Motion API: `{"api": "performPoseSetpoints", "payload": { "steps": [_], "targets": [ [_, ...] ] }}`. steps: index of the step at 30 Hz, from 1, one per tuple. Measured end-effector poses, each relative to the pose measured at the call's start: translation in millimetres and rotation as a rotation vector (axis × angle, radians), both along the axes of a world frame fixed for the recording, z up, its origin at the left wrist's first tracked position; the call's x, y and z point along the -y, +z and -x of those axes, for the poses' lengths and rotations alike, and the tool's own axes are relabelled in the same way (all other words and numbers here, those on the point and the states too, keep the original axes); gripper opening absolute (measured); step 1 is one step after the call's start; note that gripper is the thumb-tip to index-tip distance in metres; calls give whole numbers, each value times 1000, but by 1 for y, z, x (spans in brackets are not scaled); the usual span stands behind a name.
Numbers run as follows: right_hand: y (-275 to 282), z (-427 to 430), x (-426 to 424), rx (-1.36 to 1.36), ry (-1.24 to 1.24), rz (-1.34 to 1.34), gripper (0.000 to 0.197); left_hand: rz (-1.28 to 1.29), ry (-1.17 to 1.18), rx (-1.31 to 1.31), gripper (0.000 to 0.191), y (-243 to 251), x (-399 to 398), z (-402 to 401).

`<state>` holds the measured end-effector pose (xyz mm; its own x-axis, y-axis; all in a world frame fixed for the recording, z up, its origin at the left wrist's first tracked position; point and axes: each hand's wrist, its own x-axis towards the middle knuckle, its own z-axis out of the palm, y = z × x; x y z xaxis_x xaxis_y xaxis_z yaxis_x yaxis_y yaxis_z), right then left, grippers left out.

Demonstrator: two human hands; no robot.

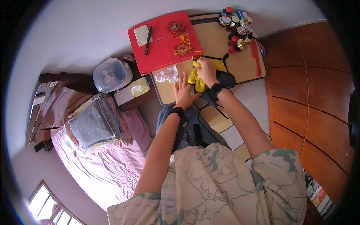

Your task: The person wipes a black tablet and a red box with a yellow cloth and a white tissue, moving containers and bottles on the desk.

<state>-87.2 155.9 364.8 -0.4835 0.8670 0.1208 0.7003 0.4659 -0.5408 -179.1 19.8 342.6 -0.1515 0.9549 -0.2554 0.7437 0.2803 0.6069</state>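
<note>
My right hand (206, 71) grips a bunched yellow cloth with black edging (197, 81) on the light wood-grain table (166, 95). Part of that cloth spreads out behind the fingers. A dark, rounded object (226, 79) lies just right of the hand; I cannot tell what it is. Palm down, my left hand (184, 94) rests at the near part of the tabletop, fingers apart and holding nothing. Beyond its fingertips lies a crumpled pale pink scrap (167, 74), perhaps tissue or fabric. Each wrist wears a black band.
A red folder or board (163, 39) overhangs the table's far left, bearing a black pen (148, 40), a paper piece (140, 35) and yellow cord (184, 42). Several cosmetic bottles (243, 43) and a red comb (255, 57) stand or lie right. Left are a lidded plastic tub (111, 74) and bed (112, 160).
</note>
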Motion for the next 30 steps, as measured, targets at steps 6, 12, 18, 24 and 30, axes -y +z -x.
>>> {"api": "performPoseSetpoints", "payload": {
  "steps": [6, 12, 18, 24, 30],
  "targets": [
    [6, -43, 51, -25, 219, 107, 22, -35, 8, -52, 89, -3, 4, -1],
    [12, -54, 54, 73, 287, 128, 24, -30, -44, -57, 88, 3, 4, 6],
    [7, -33, 29, -3, 84, 153, 20, -37, -149, -48, 76, 4, 3, 12],
    [18, -48, 69, 17, 338, 121, 20, -83, -133, -49, 79, -2, 9, 17],
    [18, -67, 83, 66, 379, 120, 21, -110, -131, -68, 89, 0, 5, 15]
  ]
}}
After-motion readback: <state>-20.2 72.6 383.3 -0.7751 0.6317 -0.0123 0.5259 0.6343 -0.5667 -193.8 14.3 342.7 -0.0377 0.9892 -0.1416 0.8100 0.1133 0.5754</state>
